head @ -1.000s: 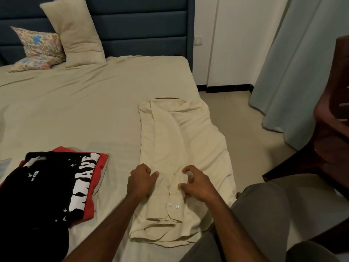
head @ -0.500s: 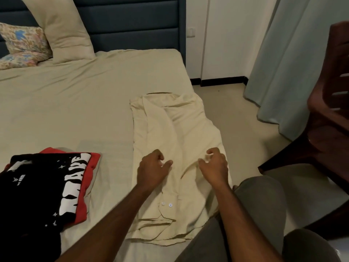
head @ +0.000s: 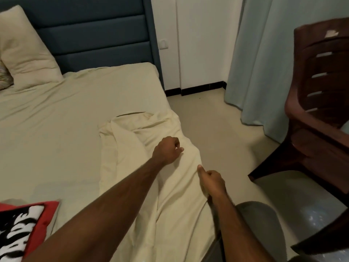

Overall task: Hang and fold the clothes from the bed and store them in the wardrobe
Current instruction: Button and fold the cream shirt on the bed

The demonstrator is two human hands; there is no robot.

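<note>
A cream shirt lies lengthwise along the right edge of the bed, its sides folded inward and its right side drooping over the mattress edge. My left hand rests on the shirt's middle with fingers curled, pinching the cloth between thumb and fingers. My right hand sits at the shirt's right edge, thumb on top and fingers curled round the fabric. A folded black T-shirt with white lettering lies on a red one at the lower left.
A cream pillow leans on the dark blue headboard. A brown plastic chair stands on the floor at right, before a pale blue curtain. My knee in grey trousers is beside the bed.
Both hands have slid up the shirt toward its collar and rightward. The view has swung right, pushing the folded T-shirts toward the left corner.
</note>
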